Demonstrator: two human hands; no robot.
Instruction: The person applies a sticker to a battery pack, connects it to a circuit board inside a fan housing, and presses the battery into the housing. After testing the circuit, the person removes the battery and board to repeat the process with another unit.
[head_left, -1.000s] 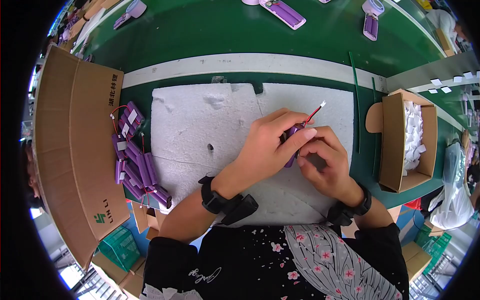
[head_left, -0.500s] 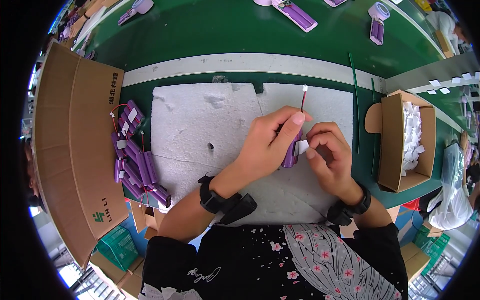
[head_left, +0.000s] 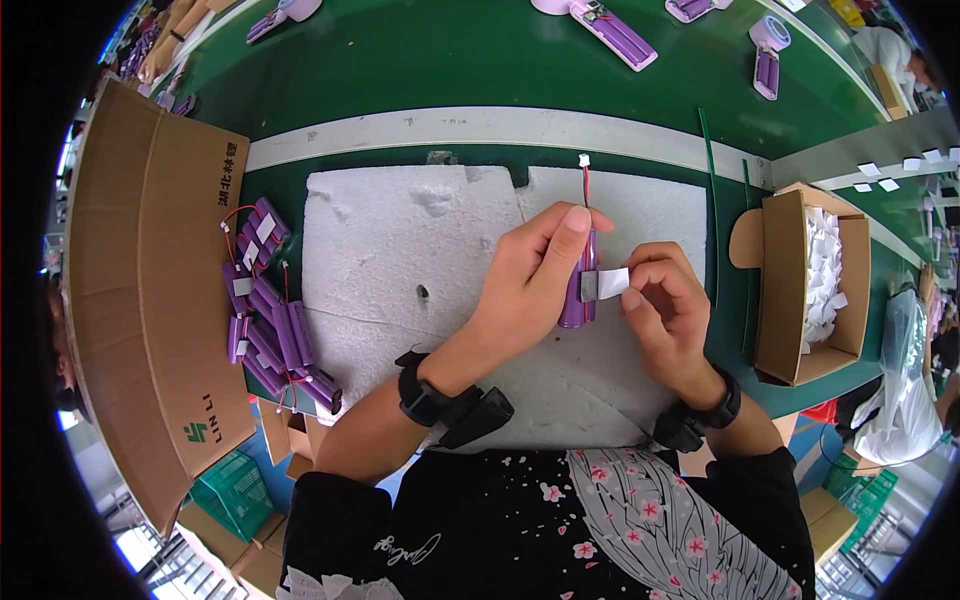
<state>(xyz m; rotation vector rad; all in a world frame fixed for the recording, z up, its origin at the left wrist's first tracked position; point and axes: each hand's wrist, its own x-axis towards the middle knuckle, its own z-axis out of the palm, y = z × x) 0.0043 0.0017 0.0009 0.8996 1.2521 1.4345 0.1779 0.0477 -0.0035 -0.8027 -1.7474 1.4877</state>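
My left hand [head_left: 530,275] is closed around a purple battery pack [head_left: 573,306], held upright over the white foam board [head_left: 390,260]. A red and black wire lead runs up from the pack to a small white connector [head_left: 585,160]. On the pack's right side sits a grey adhesive pad [head_left: 589,287], and a white paper backing [head_left: 614,283] sticks out from it to the right. The fingertips of my right hand [head_left: 670,315] pinch the outer end of that backing. My left fingers hide the pack's upper part.
Several purple battery packs [head_left: 270,325] are heaped left of the board, beside a tall cardboard box [head_left: 160,290]. At the right stands a small carton [head_left: 775,300] of white paper pieces [head_left: 823,270]. Beyond a white rail [head_left: 400,130], purple handheld devices [head_left: 620,40] lie on a green surface.
The pack and its connector have shifted slightly left and stand straighter. More of the white backing shows, stretched out toward my right fingers. The devices beyond the rail have moved right.
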